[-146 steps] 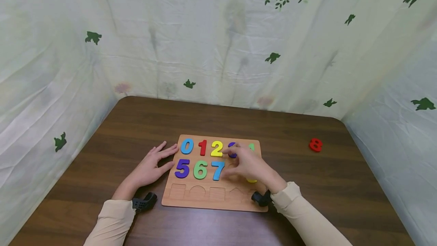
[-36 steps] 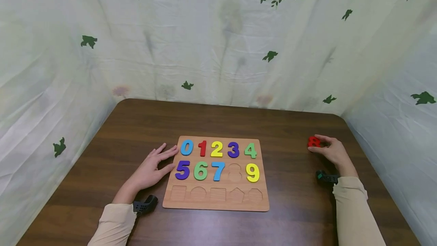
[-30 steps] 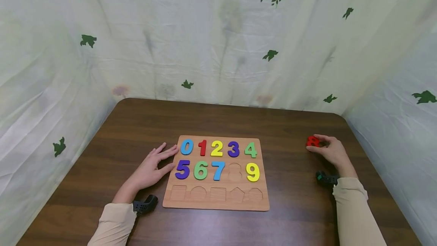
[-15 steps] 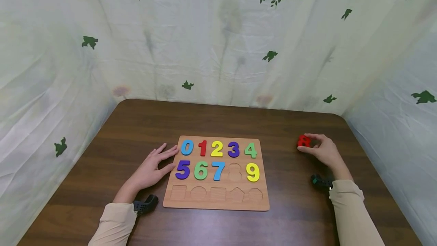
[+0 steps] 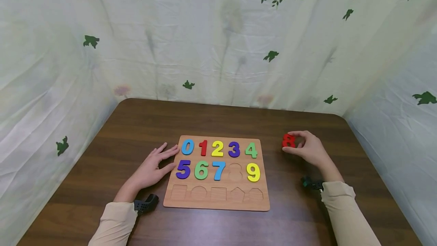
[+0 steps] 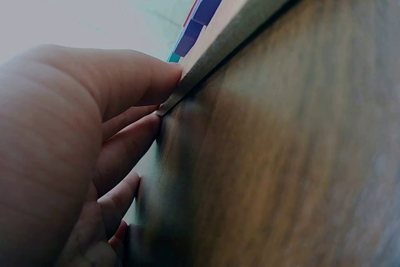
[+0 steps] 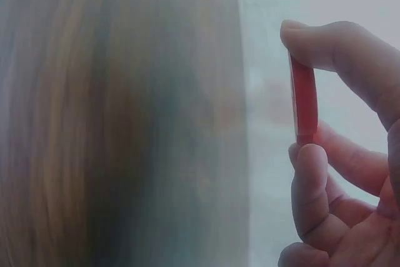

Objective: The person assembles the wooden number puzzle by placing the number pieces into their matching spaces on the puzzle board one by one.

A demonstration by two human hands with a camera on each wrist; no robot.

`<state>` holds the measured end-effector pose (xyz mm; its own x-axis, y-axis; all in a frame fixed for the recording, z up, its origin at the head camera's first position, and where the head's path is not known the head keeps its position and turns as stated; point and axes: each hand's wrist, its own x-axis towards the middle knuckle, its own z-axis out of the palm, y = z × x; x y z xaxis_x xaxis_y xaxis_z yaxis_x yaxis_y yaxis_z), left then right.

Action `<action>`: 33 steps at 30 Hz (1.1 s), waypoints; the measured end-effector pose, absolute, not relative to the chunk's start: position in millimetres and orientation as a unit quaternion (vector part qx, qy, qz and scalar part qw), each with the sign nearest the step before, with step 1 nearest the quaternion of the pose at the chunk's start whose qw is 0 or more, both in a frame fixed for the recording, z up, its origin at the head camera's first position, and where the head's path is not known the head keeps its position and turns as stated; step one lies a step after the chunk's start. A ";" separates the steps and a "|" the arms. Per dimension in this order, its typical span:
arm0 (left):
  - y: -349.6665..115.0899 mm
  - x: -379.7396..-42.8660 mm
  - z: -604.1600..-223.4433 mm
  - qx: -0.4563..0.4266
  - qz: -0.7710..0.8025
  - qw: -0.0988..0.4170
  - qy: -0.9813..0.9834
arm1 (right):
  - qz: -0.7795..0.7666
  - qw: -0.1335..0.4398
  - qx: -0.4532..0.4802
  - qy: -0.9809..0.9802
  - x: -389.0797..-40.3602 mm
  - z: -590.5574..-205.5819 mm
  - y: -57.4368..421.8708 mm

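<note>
My right hand (image 5: 308, 149) pinches a red number 8 piece (image 5: 288, 141) between thumb and fingers, to the right of the wooden number board (image 5: 215, 201). In the right wrist view the red 8 piece (image 7: 304, 98) is seen edge-on, held clear of the table. My left hand (image 5: 150, 168) touches the board's left edge with straight, spread fingers. The left wrist view has the thumb (image 6: 144, 76) against the board's side. Colored numbers 0 to 7 and 9 sit in the board; the 8-shaped recess (image 5: 235, 172) is bare, between the blue 7 (image 5: 218, 171) and yellow 9 (image 5: 253, 172).
The board lies on a dark brown wooden table (image 5: 164, 119). Along its front row run several shallow shape outlines (image 5: 218, 194). A pale curtain (image 5: 211, 48) with green leaf prints encloses the table's back and sides.
My right hand left the board, took hold of the red 8 at the right, and has carried it leftward toward the board. My left hand stays at the board's left edge.
</note>
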<state>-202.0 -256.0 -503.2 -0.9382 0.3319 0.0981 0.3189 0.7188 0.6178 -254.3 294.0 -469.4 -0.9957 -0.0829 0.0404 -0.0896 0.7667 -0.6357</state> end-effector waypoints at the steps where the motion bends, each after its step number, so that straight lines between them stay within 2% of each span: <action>1: -256.2 -201.8 -503.4 0.175 0.331 0.010 0.927 | 0.338 0.007 0.050 -0.940 -253.3 -467.8 289.0; 19: -257.0 -197.9 -503.3 0.166 0.335 0.011 0.927 | 0.332 0.020 0.118 -0.936 -236.7 -450.3 219.4; 33: -256.8 -201.8 -503.5 0.172 0.335 0.011 0.926 | 0.311 -0.017 0.163 -0.936 -218.2 -460.2 174.0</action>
<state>-201.8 -256.8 -503.5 -0.9404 0.3267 0.0944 0.3115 0.7165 0.6241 -218.2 174.0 -460.2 -0.9464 -0.3154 0.0703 -0.2948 0.7538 -0.5873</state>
